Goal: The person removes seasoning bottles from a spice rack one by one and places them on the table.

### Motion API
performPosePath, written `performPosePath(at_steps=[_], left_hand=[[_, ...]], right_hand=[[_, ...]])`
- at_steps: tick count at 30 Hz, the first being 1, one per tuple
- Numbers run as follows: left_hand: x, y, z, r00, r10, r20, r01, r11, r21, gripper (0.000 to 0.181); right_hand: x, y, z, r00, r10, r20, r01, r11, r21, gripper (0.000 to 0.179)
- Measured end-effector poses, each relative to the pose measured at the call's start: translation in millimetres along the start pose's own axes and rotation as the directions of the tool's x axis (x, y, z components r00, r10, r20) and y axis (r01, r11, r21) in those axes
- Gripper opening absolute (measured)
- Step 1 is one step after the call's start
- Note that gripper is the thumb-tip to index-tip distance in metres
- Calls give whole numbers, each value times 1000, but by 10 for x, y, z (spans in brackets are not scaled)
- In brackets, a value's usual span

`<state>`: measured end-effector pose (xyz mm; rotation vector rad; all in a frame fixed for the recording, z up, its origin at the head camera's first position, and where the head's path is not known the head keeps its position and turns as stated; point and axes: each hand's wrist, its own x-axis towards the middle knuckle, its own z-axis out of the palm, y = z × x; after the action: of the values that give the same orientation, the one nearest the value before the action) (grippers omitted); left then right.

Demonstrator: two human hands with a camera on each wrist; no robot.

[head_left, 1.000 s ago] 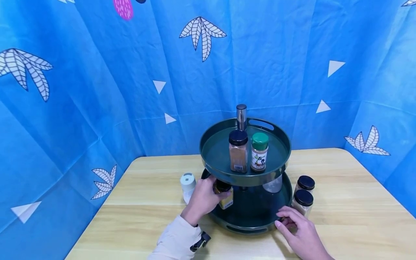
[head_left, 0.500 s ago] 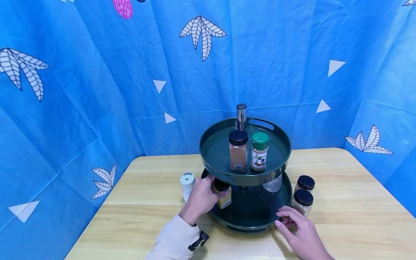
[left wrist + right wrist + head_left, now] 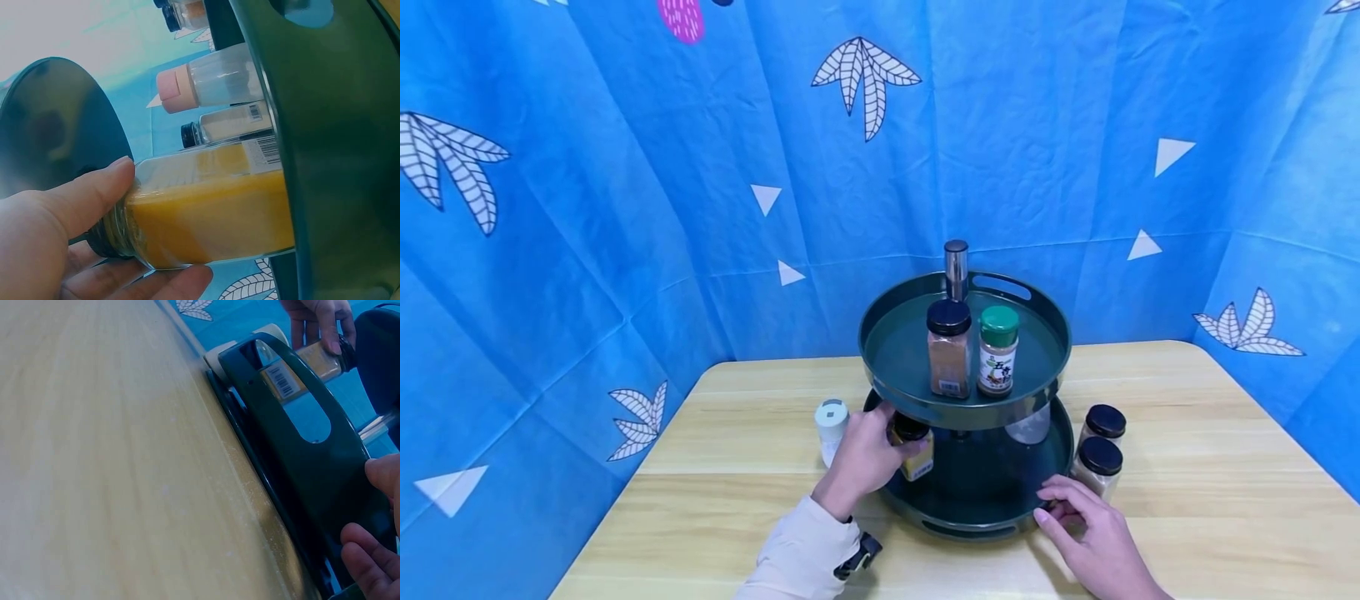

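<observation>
My left hand (image 3: 867,454) grips a square glass jar of yellow powder (image 3: 919,460) with a black lid, on the left part of the lower tray (image 3: 977,492). In the left wrist view, the thumb and fingers wrap the jar's neck, and its base is behind the tray wall. At the tray's front right, my right hand (image 3: 1093,529) has relaxed, bent fingers at the rim. The right wrist view shows its fingertips (image 3: 359,534) against the dark green wall. On the upper tray (image 3: 880,333) stand a black-lidded jar of brown powder (image 3: 950,362) and a green-capped spice bottle (image 3: 997,358).
A pale-capped bottle (image 3: 831,425) stands left of the rack. Two black-lidded jars (image 3: 1097,467) stand on the table (image 3: 1217,467) at its right. A clear bottle (image 3: 219,75) is on the lower tray's far side. A metal post (image 3: 957,271) rises through the rack.
My left hand and the yellow jar have shifted slightly left over the lower tray. The right hand keeps its place at the rim.
</observation>
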<state>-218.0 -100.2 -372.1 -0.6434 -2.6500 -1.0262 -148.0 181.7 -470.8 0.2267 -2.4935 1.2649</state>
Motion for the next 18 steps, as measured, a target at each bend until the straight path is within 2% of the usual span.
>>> performPosePath(at_steps=[6,18], left_hand=[[0,15,-29,1000,-24,7,24,1000,-5,41],[17,28,-67,999,-31,9,31,999,-9,42]], right_hand=[[-21,2,4,1000,-14,-16,14,1000,4,15],[-1,-5,-12,1000,-10,-3,10,1000,-6,16]])
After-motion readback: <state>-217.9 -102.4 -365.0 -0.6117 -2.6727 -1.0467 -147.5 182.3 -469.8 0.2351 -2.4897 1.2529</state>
